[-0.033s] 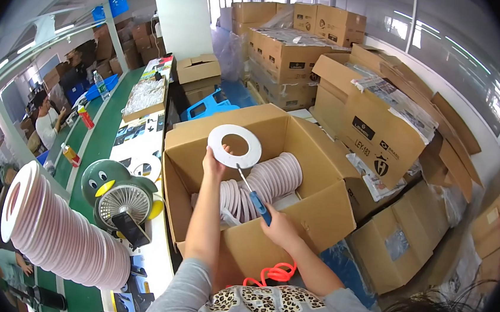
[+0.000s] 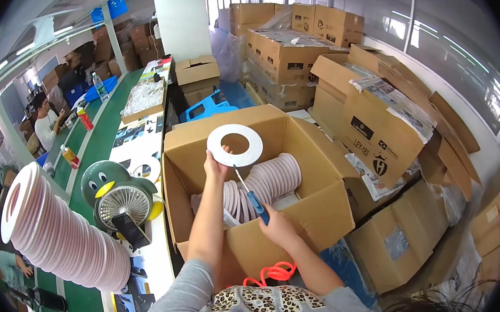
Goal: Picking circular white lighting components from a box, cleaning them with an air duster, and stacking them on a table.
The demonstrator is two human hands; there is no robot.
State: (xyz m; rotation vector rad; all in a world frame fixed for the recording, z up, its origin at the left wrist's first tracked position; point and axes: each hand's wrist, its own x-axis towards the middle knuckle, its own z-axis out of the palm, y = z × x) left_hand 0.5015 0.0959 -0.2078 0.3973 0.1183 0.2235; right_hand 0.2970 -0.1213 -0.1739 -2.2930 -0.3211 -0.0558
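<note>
The left hand (image 2: 216, 164) was up over the open box (image 2: 316, 215), fingers pinched on the lower left edge of a white ring (image 2: 235, 145), a flat disc with a round hole. The ring stood nearly upright, face to the camera, held above the box's far inner wall. The right hand (image 2: 278, 227) sat lower, near the box's front wall, clenched around the blue handle of a small tool (image 2: 251, 193). The tool's thin metal shaft ran up and left, and its tip met the ring's bottom rim, or came just short of it; I could not tell which.

Down inside the box lay a row of rings (image 2: 265, 184), pinkish-white, packed face to face on edge and curving from the middle toward the right wall. A few looser ones leaned at the left end of that row, below the left wrist. An orange coiled cord (image 2: 275, 272) hung by the box's near wall, just over the person's patterned sleeve.

Off to the left, on the bench (image 2: 161, 255), a long stack of rings (image 2: 59, 234) lay on its side, and beside it stood a green penguin-shaped fan (image 2: 117, 195). More cartons (image 2: 377, 131) were piled to the right and behind. Farther up the green line another person (image 2: 43, 126) sat at work.
</note>
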